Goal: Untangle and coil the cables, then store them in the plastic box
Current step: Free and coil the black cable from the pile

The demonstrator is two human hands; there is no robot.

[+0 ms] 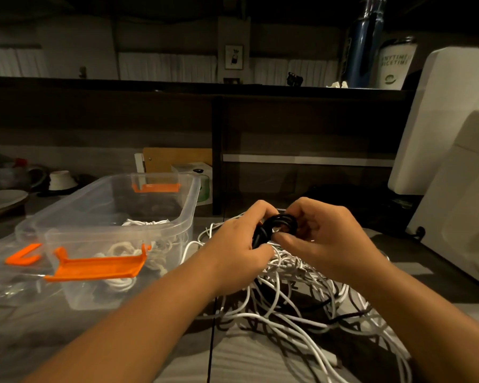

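A black cable coil [281, 223] is held up between both hands above a tangled heap of white and black cables [296, 308] on the grey table. My left hand [238, 244] grips the coil's left side with curled fingers. My right hand [321, 236] pinches its right side, thumb across the loops. To the left stands the clear plastic box [188, 194] with orange latches [94, 268]. Coiled white cables [127, 250] lie in its bottom.
The box's clear lid with an orange clip [22, 257] lies at the left. Plates and cups [6, 199] sit at the far left. A white appliance [454, 161] stands at the right. A dark shelf unit [302, 128] rises behind, with bottles [365, 42] on top.
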